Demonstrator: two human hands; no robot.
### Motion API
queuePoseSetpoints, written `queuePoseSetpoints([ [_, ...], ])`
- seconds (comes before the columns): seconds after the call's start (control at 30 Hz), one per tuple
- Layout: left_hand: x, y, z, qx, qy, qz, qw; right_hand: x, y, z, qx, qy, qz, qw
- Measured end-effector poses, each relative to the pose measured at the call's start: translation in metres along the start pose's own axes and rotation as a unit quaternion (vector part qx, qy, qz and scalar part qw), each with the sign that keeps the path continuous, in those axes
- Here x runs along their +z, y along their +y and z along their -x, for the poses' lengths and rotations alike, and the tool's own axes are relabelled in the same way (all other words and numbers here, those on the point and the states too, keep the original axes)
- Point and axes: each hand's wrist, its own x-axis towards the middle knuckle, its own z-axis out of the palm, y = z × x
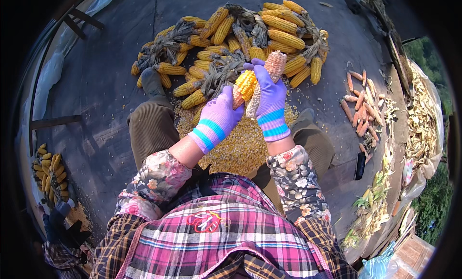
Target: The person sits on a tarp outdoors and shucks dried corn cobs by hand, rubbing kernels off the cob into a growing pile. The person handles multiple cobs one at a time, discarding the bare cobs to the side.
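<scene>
Both my hands wear purple knit gloves with blue-striped cuffs. My left hand (218, 113) grips a partly shelled ear of corn (246, 84), whose yellow kernels remain around its upper part. In my right hand (269, 95) is a bare corn cob (275, 64), slanted against the ear's right side. Some fingers of each hand are hidden behind the corn. Loose corn kernels (234, 152) are heaped below, between my legs. Just beyond my hands lie several bunches of yellow corn ears (283, 25), tied by braided dry husks (220, 76).
Bare cobs (362, 105) lie scattered at right, near a small black object (360, 166). Dry husks (371, 203) line the dark floor sheet's (108, 134) right edge. At left stands a wooden frame (56, 122); below it another person (59, 221) sits by braided corn (50, 174).
</scene>
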Motion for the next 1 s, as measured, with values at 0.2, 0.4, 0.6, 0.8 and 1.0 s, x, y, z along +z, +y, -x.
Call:
queuePoseSetpoints([
  [0.2, -0.02, 0.005, 0.004, -0.167, -0.254, 0.548, 0.779, 0.002, 0.01, -0.006, -0.195, 0.093, 0.192, 0.957],
  [0.4, -0.013, -0.007, -0.002, -0.044, -0.061, 0.22, 0.973, 0.003, -0.009, 0.004, 0.037, -0.02, -0.073, 0.996],
  [0.6, -0.002, 0.009, 0.01, -0.107, -0.135, 0.31, 0.935, -0.006, 0.023, -0.001, -0.172, 0.058, 0.182, 0.966],
  [0.8, -0.021, 0.0, 0.001, -0.108, -0.166, 0.421, 0.885, -0.004, -0.011, -0.005, -0.003, 0.017, -0.017, 1.0],
  [1.0, -0.003, 0.006, 0.005, -0.09, -0.101, 0.146, 0.98, -0.002, 0.01, -0.002, -0.143, 0.015, 0.173, 0.974],
])
